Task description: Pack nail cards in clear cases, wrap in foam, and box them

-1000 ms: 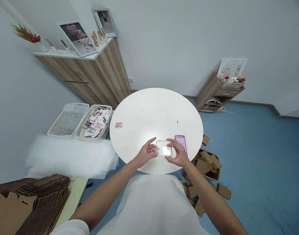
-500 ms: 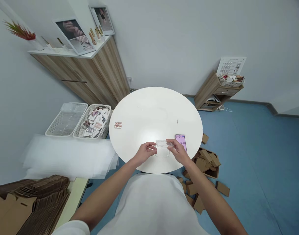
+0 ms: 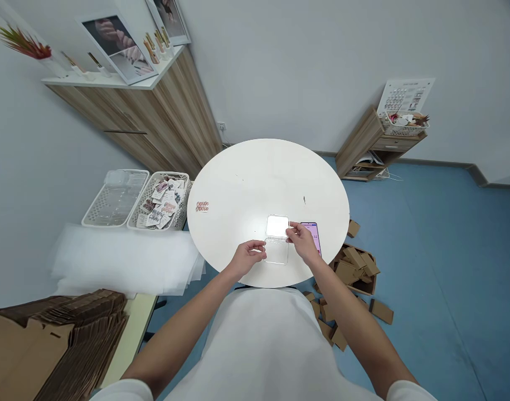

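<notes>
A clear plastic hinged box (image 3: 276, 252) lies spread open on the white round table (image 3: 242, 189), its lid folded back away from me and catching a bright glare. My left hand (image 3: 248, 258) pinches the left edge of the near half. Near the hinge, my right hand (image 3: 300, 239) grips the right edge of the lid. Behind that hand lies a phone (image 3: 312, 228) with a pink screen, partly covered by it. Toward the table's left side is a small card of press-on nails (image 3: 202, 206).
On the left, one white basket (image 3: 90, 214) holds clear boxes and another (image 3: 133, 223) holds printed cards. White sheets (image 3: 125, 259) and stacked flat cardboard (image 3: 87, 334) sit nearer me. Small brown boxes (image 3: 355, 267) fill a carton and litter the floor at right.
The box lid has swung from partly raised to folded back flat, with my right hand moving along with it. My left hand stays at the box's left edge. The camera view has shifted slightly.
</notes>
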The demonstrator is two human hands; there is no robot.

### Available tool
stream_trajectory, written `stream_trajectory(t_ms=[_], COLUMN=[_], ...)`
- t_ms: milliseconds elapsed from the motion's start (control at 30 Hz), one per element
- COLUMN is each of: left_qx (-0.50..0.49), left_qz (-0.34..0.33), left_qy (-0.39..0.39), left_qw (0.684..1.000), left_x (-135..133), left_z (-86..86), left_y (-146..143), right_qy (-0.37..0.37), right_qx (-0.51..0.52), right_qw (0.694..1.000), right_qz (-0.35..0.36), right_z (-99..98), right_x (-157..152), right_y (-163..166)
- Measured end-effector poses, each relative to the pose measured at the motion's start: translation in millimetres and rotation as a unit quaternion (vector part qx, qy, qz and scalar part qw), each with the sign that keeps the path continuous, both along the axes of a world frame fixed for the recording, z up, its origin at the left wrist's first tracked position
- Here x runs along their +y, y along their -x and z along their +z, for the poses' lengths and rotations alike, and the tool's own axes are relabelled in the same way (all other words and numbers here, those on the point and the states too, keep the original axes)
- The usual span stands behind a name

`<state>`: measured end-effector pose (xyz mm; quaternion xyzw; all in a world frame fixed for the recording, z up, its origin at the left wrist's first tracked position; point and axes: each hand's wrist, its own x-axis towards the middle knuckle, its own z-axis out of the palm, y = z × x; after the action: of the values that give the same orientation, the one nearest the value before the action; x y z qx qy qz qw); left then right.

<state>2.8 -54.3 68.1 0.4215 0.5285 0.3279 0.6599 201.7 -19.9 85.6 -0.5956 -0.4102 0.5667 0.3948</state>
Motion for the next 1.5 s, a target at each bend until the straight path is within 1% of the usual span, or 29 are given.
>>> stream_trajectory(t_ms=[133, 333, 433, 533, 667, 833, 933, 1067, 1267, 1367, 1500], left_qx=[0.005, 0.008, 0.014, 0.035, 0.071, 0.113, 0.136, 0.155, 0.198, 0.212, 0.233], left_qz=[0.027, 0.053, 0.059, 0.068, 0.073, 0.076, 0.071, 0.070, 0.074, 0.066, 0.053], left_qy=[-0.001, 0.004, 0.006, 0.011, 0.020, 0.018, 0.011, -0.005, -0.016, -0.016, 0.005], left_qw=[1.000, 0.999, 0.998, 0.997, 0.995, 0.991, 0.988, 0.985, 0.977, 0.975, 0.971], left_x=[-3, -4, -1, 2, 5, 8, 11, 17, 23, 23, 23], left_z=[-3.0, -7.5, -9.4, -14.1, -27.1, -49.3, -62.7, -79.4, -97.1, -101.4, -103.5], left_y=[-3, -5, -5, -5, -5, -5, -7, -10, -14, -15, -17], right_qy=[0.023, 0.026, 0.010, -0.013, -0.006, 0.005, 0.009, 0.010, 0.025, 0.028, 0.035], right_qx=[0.023, 0.032, -0.006, -0.061, -0.074, -0.092, -0.147, -0.221, -0.242, -0.242, -0.241], right_qw=[0.999, 0.999, 1.000, 0.998, 0.995, 0.992, 0.983, 0.964, 0.954, 0.952, 0.947], right_qz=[-0.008, 0.015, 0.021, 0.032, 0.071, 0.082, 0.106, 0.147, 0.174, 0.185, 0.208], right_z=[-6.1, -11.1, -15.6, -25.0, -43.2, -67.1, -80.8, -95.5, -106.3, -108.7, -110.1], right_x=[2, 4, -4, -20, -37, -38, -33, -25, -17, -15, -13], right_y=[1, -2, -5, -5, 2, 11, 13, 15, 14, 12, 10])
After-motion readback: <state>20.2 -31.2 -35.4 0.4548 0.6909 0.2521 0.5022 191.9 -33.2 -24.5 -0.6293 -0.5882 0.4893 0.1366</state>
